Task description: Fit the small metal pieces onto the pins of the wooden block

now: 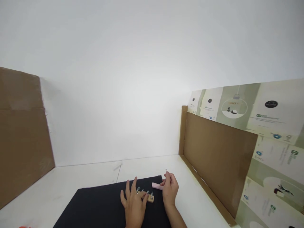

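Observation:
On a black mat (99, 205) lies a small wooden block (150, 199) with several metal pieces standing up from it. My left hand (135, 204) is over the block, with thumb and index finger brought together at one of the metal pieces and the other fingers spread. To the right, my right hand (169, 190) pinches a thin metal rod (166, 170) whose tip shows above the fingers. A pink bar (157, 186) lies beside the right hand, its right end hidden by the fingers.
Brown cardboard (23, 136) stands on the left. A cardboard panel (218, 152) with printed sheets (268, 107) stands on the right. Behind the white table (95, 174) is a white wall. A bit of something orange-red (24, 226) shows at the bottom left.

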Demonstrator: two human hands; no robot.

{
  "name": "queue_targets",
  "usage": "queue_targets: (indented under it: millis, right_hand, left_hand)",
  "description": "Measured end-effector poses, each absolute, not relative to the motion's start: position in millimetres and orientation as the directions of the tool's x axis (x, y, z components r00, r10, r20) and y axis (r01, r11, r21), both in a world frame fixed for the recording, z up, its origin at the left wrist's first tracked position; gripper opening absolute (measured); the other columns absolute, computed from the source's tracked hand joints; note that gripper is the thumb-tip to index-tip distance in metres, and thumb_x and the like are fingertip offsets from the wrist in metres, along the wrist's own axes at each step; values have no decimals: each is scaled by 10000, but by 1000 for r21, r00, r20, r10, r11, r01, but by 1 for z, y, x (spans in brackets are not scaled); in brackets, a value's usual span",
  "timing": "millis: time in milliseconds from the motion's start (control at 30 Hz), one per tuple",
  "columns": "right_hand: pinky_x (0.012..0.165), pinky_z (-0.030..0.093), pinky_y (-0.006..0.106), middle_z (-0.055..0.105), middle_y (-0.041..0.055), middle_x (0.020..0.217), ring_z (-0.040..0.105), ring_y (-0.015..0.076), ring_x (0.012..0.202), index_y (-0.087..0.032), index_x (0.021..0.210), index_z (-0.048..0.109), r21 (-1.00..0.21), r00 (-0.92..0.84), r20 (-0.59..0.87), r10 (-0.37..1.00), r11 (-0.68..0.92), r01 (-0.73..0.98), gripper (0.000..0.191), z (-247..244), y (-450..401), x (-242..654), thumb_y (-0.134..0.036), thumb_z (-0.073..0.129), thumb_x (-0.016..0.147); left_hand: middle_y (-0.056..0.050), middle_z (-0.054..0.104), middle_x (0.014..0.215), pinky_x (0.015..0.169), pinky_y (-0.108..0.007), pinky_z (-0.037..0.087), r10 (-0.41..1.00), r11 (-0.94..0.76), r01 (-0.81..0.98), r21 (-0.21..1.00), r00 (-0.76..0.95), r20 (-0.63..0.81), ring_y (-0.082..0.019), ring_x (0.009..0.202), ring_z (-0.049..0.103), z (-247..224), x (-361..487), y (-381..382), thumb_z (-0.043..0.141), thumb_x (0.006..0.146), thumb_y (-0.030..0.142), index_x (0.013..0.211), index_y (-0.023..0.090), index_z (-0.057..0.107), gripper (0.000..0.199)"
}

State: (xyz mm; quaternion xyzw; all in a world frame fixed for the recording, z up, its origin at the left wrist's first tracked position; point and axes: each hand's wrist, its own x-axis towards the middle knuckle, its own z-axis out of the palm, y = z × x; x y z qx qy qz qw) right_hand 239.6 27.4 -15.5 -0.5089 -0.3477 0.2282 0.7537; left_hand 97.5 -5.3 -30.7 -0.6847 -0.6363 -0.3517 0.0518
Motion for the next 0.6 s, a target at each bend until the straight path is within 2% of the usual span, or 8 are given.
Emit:
queue_targets:
  millis: [400,500,600]
  right_hand:
    - [532,433,245,505,-40,458,546,164,510,-189,686,587,-929,643,268,718,369,-25,472,-18,29,240,-631,532,842]
    - [528,432,245,498,-41,460,545,165,512,-193,685,582,-931,642,261,721,364,-30,464,-16,28,240,-622,522,852]
    - [520,427,245,487,-43,456,535,163,504,-197,672,571,-928,641,255,724,370,-48,464,-14,28,239,-623,525,848]
  left_hand:
    - [-60,530,1413,1084,-629,159,826,-189,905,380,-63,561,-388,1367,318,-38,96,-6,619,794,280,736,279,786,177]
    - [-66,576,1358,1044,-602,267,815,-187,900,393,-81,574,-380,1310,405,-42,89,-12,612,772,230,803,296,784,187]
    - [-62,679,1164,912,-447,452,857,-276,858,434,15,516,-302,1110,588,-45,85,-23,565,800,216,850,302,760,219]
